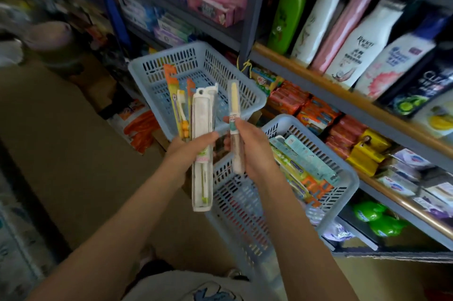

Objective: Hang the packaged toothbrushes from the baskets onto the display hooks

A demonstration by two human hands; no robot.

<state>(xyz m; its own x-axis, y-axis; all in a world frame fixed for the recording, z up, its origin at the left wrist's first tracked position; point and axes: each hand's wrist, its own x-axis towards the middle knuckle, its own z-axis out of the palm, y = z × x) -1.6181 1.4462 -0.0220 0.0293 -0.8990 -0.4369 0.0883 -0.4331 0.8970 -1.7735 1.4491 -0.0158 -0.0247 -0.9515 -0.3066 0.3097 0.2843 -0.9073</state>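
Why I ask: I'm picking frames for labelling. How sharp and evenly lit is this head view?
Head view: the left hand and right hand with their toothbrush packs are fairly sharp; shelf bottles at the upper right smear with motion blur; the far left is dim and blurred; wide-angle bending tilts the shelves.

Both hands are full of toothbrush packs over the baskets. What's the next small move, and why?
Probably lift the right hand and its single slim pack towards a hook; none shows here. The left hand holds several packs, so it is less free.
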